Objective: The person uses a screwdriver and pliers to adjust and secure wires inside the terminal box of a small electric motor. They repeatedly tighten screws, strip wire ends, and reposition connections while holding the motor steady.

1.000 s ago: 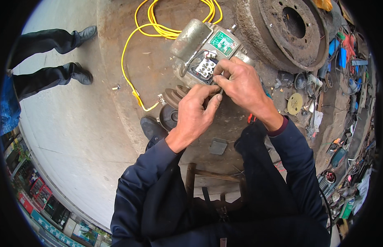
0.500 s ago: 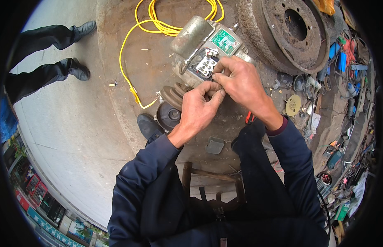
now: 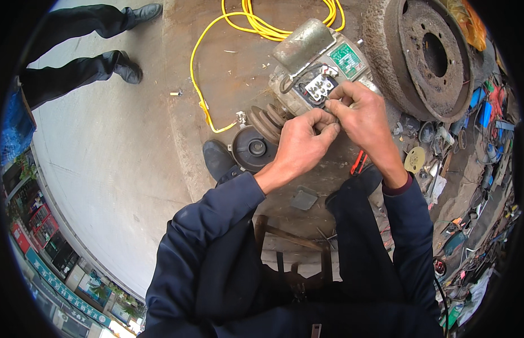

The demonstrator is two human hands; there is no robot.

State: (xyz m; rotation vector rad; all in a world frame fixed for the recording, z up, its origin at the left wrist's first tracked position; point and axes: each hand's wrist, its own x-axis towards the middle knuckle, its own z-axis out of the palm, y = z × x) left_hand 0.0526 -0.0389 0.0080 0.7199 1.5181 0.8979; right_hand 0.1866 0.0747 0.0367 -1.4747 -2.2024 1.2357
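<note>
A grey motor (image 3: 317, 63) sits on the bare ground (image 3: 233, 79), its white connection block (image 3: 320, 88) exposed, as two bare hands meet at its near side. The left hand (image 3: 302, 143) is just below the motor, thumb and forefinger drawn together; the right hand (image 3: 362, 118) is at the motor's lower right, beside the block, its fingers also closed in a pinch. What either one grips is too small to tell. A grooved pulley (image 3: 264, 123) is at the motor's lower left, near a round dark cover (image 3: 251, 149). Yellow cable (image 3: 273, 34) coils above the motor, and a big rusty wheel (image 3: 413, 62) is to its right. Well left of the motor, another person's dark-trousered legs (image 3: 81, 73) show
</note>
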